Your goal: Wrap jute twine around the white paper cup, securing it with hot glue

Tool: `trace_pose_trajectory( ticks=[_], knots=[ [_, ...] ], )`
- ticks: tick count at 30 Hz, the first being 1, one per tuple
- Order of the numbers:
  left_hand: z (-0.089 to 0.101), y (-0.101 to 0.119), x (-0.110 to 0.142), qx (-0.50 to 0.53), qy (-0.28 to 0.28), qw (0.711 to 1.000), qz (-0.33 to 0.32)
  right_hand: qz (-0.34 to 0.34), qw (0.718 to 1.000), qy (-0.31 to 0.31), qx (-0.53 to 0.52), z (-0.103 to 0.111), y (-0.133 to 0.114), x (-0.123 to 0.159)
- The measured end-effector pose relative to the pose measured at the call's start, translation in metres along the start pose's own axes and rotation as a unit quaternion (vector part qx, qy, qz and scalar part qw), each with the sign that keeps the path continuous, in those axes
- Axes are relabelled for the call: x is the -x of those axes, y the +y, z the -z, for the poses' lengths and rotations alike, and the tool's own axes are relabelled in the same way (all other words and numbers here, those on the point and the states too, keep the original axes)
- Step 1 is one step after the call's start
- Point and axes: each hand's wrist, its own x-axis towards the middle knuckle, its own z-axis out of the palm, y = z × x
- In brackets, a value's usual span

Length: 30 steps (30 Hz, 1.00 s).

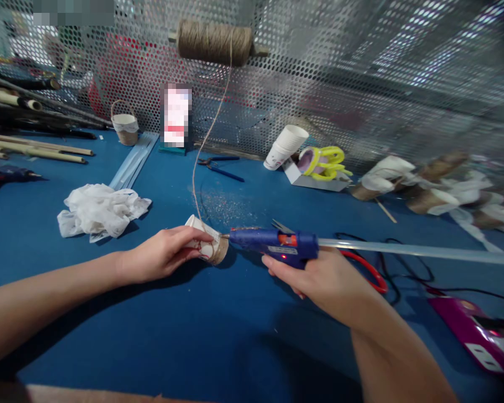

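Observation:
My left hand (168,252) is closed around a white paper cup (199,224) that lies tilted on its side, its base toward the right. Jute twine (218,253) is wound around the cup's base end, and a strand runs up from it to a twine spool (215,42). In my right hand (315,274) is a blue hot glue gun (273,243), its lit red light showing. The nozzle touches or nearly touches the twine-wrapped part; I cannot tell which. A long clear glue stick (403,251) sticks out of the gun's back.
Behind are blue-handled pliers (222,166), stacked paper cups (286,146) and a small twine-wrapped basket (125,127). White lace (103,210) and glue sticks (136,159) lie left, beside another glue gun (8,174). Red-handled scissors (367,271), cables and a purple power strip (474,330) are at right.

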Motion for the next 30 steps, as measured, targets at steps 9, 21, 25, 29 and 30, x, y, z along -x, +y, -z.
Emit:
trace_pose_trajectory(
  ticks=[9,21,25,29,30],
  knots=[
    [-0.003,-0.003,0.002,-0.011,0.008,1.000,-0.026,-0.137,0.987,-0.072,-0.050,0.003,0.006,-0.008],
    [-0.002,-0.002,0.001,-0.012,0.008,1.000,-0.010,-0.126,0.985,-0.077,-0.094,0.003,0.000,0.007],
    [-0.001,-0.001,0.001,0.004,0.005,1.000,0.005,-0.111,0.988,-0.069,-0.087,0.000,0.000,0.010],
    [-0.001,0.000,0.000,0.011,0.006,1.000,0.013,-0.085,0.993,-0.057,-0.052,-0.001,0.000,0.010],
    [0.000,0.001,-0.001,0.012,0.007,1.000,0.014,-0.075,0.995,-0.055,-0.048,-0.001,0.000,0.010]
  ],
)
